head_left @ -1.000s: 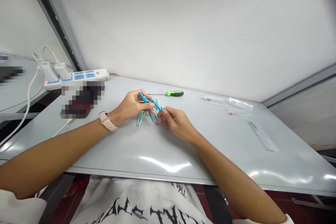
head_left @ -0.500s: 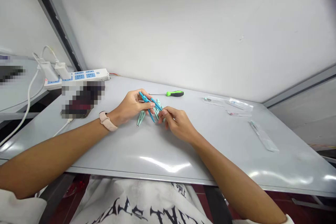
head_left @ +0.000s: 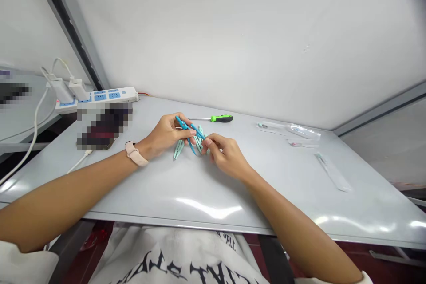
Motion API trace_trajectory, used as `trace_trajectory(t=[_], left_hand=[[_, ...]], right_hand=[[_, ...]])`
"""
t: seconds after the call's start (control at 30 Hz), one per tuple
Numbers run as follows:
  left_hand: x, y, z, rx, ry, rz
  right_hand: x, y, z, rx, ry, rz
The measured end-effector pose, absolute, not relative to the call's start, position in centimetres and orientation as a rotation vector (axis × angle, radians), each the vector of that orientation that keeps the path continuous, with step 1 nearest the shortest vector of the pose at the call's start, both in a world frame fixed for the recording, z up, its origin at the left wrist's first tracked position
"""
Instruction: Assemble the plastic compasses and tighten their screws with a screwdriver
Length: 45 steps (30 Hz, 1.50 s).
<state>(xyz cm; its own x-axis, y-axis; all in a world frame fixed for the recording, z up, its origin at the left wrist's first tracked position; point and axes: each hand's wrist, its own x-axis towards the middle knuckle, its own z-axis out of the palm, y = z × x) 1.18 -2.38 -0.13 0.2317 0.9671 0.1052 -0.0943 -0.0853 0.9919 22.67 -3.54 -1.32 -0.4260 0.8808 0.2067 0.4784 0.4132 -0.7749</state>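
My left hand is closed, with thumb and fingers gripping a blue drawing compass near its head. One leg of the compass points down, and a second blue arm slants to the right. My right hand pinches the end of that slanted arm between thumb and fingers; the tip itself is hidden. On the table below and behind the fingers lie mint-green compasses, partly covered by the hands. Just beyond them rests a screwdriver with a green and black handle, its shaft pointing left.
Several slim clear plastic packets lie on the right of the grey table. At the back left is a white power strip with plugged-in chargers. A blurred-out dark device with a white cable lies before it.
Almost nothing differs. My right hand has shifted very slightly upward while both hands keep their grip on the blue compass.
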Motion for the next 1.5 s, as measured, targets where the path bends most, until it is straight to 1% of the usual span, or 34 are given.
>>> trace_trajectory(t=[0.17,0.37,0.63,0.8,0.9,1.17,1.33,1.5], left_hand=[[1.17,-2.34,-0.18,1.321,0.929,1.136],[1.17,-2.38,-0.21,1.303,0.933,1.123],[1.16,-2.39,-0.1,1.332,0.941,1.118],[1.16,-2.36,-0.18,1.317,0.947,1.125],[1.12,-2.31,-0.22,1.316,0.944,1.127],[1.07,-2.26,-0.38,1.329,0.945,1.122],[1.11,-2.31,-0.26,1.328,0.944,1.113],[1.14,-2.35,-0.08,1.347,0.95,1.108]], right_hand=[[22.53,-3.58,-1.2,-1.147,-2.078,0.917],[22.47,-3.45,-1.36,-1.137,-2.029,0.767],[22.54,-3.58,-1.21,-1.132,-2.146,0.808],[22.48,-3.41,-1.46,-1.158,-2.019,0.713],[22.61,-3.31,-1.57,-1.124,-2.04,0.68],[22.65,-3.3,-1.36,-1.149,-2.172,0.759],[22.6,-3.25,-1.46,-1.1,-2.102,0.733],[22.66,-3.44,-1.14,-1.155,-2.187,0.736]])
